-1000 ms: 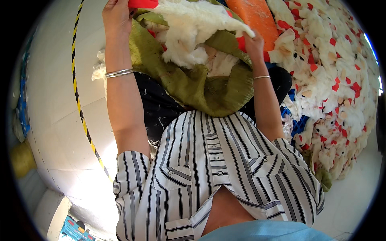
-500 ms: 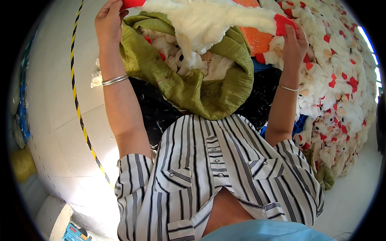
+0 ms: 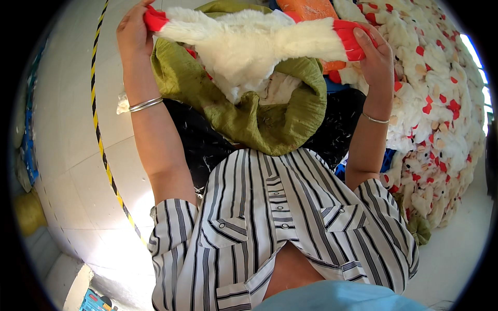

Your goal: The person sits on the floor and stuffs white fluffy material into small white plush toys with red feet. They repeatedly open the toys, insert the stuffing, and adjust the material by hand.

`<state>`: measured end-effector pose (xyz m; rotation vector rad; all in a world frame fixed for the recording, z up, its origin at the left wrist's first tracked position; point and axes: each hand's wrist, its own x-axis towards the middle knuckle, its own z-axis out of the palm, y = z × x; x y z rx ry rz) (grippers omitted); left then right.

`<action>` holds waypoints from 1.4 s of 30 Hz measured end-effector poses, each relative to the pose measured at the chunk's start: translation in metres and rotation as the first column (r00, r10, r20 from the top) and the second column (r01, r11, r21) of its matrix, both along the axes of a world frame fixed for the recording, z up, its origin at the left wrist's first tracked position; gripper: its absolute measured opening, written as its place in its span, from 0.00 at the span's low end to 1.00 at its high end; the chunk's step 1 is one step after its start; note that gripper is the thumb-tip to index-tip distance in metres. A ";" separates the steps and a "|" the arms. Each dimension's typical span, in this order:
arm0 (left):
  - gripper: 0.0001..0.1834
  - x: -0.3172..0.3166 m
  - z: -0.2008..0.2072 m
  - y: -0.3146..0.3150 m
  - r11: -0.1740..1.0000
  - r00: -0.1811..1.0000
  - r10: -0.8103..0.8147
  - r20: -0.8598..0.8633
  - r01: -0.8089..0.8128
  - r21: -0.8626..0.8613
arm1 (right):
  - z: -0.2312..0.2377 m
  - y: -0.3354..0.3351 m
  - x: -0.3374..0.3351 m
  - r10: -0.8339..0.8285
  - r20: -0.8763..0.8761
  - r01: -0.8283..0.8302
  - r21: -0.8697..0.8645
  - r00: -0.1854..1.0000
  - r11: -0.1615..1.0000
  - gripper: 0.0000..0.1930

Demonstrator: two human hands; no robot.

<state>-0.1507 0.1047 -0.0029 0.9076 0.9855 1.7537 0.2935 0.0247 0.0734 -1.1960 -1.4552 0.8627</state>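
Stretched between my hands is an unstuffed white plush toy skin (image 3: 236, 49) with red ends on its two limbs. My left hand (image 3: 136, 32) is closed on the red tip at the left. My right hand (image 3: 374, 51) pinches the red tip at the right, thumb toward me. The middle of the plush skin hangs over an olive-green woven sack (image 3: 244, 122), its rim rolled down. More white and red plush pieces lie inside the sack, partly hidden by the held one.
A large heap of white and red plush skins (image 3: 425, 103) rises on the right. Beyond the sack lies an orange bundle (image 3: 306, 11). Yellow-and-black floor tape (image 3: 98, 124) runs down the left, over pale floor. A blue tool (image 3: 93, 300) shows at lower left.
The plush skin has come lower and nearer to me, and its right limb now shows more of its red end. Both hands keep their hold.
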 end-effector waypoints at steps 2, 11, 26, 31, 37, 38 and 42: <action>0.16 -0.010 -0.011 0.002 0.958 0.957 -0.274 -0.096 0.262 -0.118 | 0.014 -0.003 -0.007 0.099 0.221 -0.083 -0.080 0.970 0.993 0.17; 0.20 0.110 -0.018 -0.013 0.902 0.861 -0.430 -0.272 0.419 -0.102 | -0.050 0.025 -0.060 0.364 -0.056 -0.368 -0.159 0.930 0.916 0.22; 0.18 0.112 -0.033 0.006 0.918 0.741 -0.397 -0.542 0.314 -0.242 | 0.012 -0.011 0.076 0.160 -0.327 -0.111 0.163 0.932 0.980 0.19; 0.17 0.093 0.001 -0.001 0.935 0.827 -0.349 -0.440 0.273 -0.228 | 0.086 0.000 0.091 -0.454 -0.267 0.487 0.725 0.850 0.487 0.22; 0.16 0.113 0.020 -0.009 0.922 0.791 -0.383 -0.477 0.301 -0.242 | -0.138 0.034 -0.053 0.424 0.486 -0.417 -0.130 0.764 0.900 0.12; 0.16 0.113 0.022 -0.008 0.913 0.759 -0.404 -0.511 0.305 -0.271 | -0.189 0.032 -0.068 0.559 0.156 -0.433 -0.478 0.814 0.764 0.13; 0.15 0.099 0.016 -0.007 0.918 0.784 -0.384 -0.488 0.269 -0.290 | -0.274 0.032 -0.066 0.680 0.439 -0.213 -0.727 0.587 0.653 0.18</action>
